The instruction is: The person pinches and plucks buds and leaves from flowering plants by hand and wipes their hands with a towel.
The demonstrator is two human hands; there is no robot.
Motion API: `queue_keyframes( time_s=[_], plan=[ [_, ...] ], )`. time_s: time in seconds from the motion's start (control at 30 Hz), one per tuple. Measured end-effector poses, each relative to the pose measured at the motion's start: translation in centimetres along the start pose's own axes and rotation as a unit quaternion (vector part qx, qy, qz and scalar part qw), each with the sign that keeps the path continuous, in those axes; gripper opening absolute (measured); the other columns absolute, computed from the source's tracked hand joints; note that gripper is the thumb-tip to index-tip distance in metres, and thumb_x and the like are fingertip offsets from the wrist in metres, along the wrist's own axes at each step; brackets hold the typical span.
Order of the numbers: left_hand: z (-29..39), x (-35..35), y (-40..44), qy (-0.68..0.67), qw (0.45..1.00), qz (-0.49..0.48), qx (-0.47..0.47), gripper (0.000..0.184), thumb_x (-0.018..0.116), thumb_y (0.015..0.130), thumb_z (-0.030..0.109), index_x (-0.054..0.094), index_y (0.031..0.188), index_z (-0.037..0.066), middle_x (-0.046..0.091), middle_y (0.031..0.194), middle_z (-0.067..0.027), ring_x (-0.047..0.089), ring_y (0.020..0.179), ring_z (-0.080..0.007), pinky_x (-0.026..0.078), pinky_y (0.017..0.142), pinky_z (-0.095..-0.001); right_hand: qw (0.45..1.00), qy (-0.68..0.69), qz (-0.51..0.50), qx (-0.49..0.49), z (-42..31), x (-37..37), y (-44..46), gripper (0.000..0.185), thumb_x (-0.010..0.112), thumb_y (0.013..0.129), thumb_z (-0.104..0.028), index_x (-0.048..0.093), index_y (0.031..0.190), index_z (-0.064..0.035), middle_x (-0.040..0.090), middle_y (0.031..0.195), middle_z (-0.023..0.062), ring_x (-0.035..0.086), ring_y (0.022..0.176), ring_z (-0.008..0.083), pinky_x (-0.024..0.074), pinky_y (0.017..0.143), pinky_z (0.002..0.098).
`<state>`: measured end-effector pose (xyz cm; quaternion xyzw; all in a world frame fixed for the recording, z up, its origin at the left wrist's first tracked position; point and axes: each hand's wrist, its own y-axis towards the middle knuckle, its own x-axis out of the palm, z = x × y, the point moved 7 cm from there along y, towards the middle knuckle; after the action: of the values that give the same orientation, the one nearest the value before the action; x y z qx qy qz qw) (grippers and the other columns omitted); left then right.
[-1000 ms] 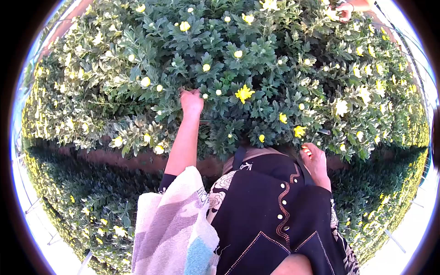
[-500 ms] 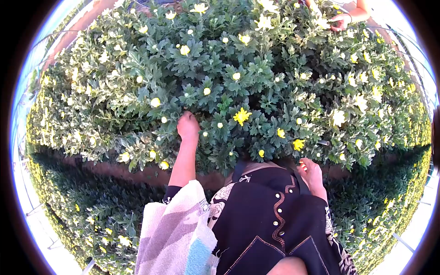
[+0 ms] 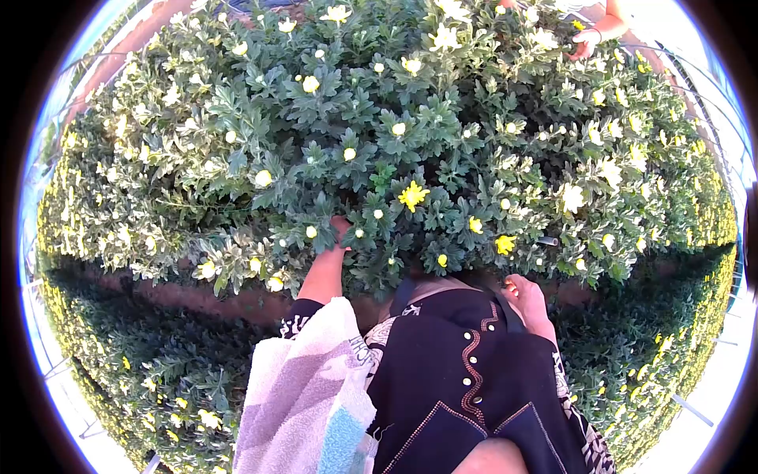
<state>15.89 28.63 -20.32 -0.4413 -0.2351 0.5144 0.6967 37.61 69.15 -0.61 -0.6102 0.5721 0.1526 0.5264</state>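
My left hand (image 3: pixel 339 233) reaches low into the green leaves, and its fingers are mostly hidden by foliage. Pale buds (image 3: pixel 311 231) sit beside it, and an open yellow flower (image 3: pixel 412 196) stands up to its right. Near my waist, at the bed's front edge, my right hand (image 3: pixel 521 294) is closed with its fingers curled round small yellow-orange pieces, perhaps flower heads. Another yellow flower (image 3: pixel 505 244) is just above that hand. A patterned towel (image 3: pixel 308 387) hangs over my left forearm.
Across the bed at the upper right, another person's hand (image 3: pixel 585 43) is among the flowers. A short dark tube end (image 3: pixel 547 241) pokes out of the leaves right of centre. Behind me, past a strip of bare soil (image 3: pixel 213 300), lies a second flower bed (image 3: pixel 170 347).
My left hand has drawn back towards my body and sunk deeper into the leaves. My right hand stays closed near my waist. The view has shifted slightly.
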Motion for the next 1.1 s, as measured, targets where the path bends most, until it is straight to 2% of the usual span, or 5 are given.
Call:
queue_keyframes(
  time_s=[0.43,0.73,0.8,0.9,1.1],
  plan=[
    [28.2,-5.6,-8.5,0.005,0.766,0.310,0.563,0.028,0.054,0.095,0.022,0.063,0.113,0.001,0.065,0.111,-0.0162,0.064,0.101,-0.0298,0.049,0.091,-0.0365,0.997,-0.006,-0.049,0.060,3.7,1.5,-2.5,0.025,0.066,0.082,-0.019,0.064,0.103,-0.0057,0.069,0.091,0.0155,0.067,0.085,0.0359,0.0528,0.076,0.0447],
    [43.2,-10.1,10.5,0.112,0.850,0.346,0.381,0.028,0.054,0.090,0.021,0.069,0.102,0.002,0.068,0.105,-0.0188,0.065,0.101,-0.0341,0.049,0.091,-0.0405,0.980,0.043,-0.035,0.192,6.9,2.1,-6.3,0.028,0.070,0.077,-0.021,0.067,0.100,-0.0048,0.072,0.083,0.0126,0.070,0.078,0.0303,0.0542,0.072,0.0394],
    [45.0,-8.9,14.1,0.521,0.735,0.334,0.277,0.027,0.056,0.085,0.019,0.071,0.099,0.002,0.068,0.108,-0.0200,0.068,0.093,-0.0326,0.052,0.085,-0.0417,0.976,0.035,-0.033,0.213,7.4,2.7,-7.3,0.029,0.072,0.076,-0.020,0.067,0.100,-0.0047,0.072,0.083,0.0132,0.071,0.078,0.0293,0.0551,0.071,0.0387],
    [42.8,-8.6,11.0,-0.066,0.939,0.277,0.192,0.032,0.047,0.093,0.006,0.068,0.116,0.011,0.069,0.099,-0.0102,0.070,0.079,-0.0246,0.048,0.051,-0.0374,0.970,0.036,-0.035,0.236,8.5,4.1,-9.1,0.029,0.073,0.075,-0.022,0.068,0.099,-0.0067,0.072,0.080,0.0115,0.072,0.076,0.0276,0.0561,0.069,0.0375],
    [43.3,-6.6,12.9,0.049,0.956,0.106,0.268,0.042,0.063,0.089,0.012,0.063,0.129,0.021,0.067,0.106,-0.0063,0.062,0.088,-0.0194,0.048,0.065,-0.0352,0.947,0.061,-0.062,0.309,11.1,6.7,-12.6,0.029,0.073,0.072,-0.028,0.069,0.094,-0.0097,0.071,0.074,0.0104,0.071,0.073,0.0261,0.0564,0.068,0.0370]
  ],
)
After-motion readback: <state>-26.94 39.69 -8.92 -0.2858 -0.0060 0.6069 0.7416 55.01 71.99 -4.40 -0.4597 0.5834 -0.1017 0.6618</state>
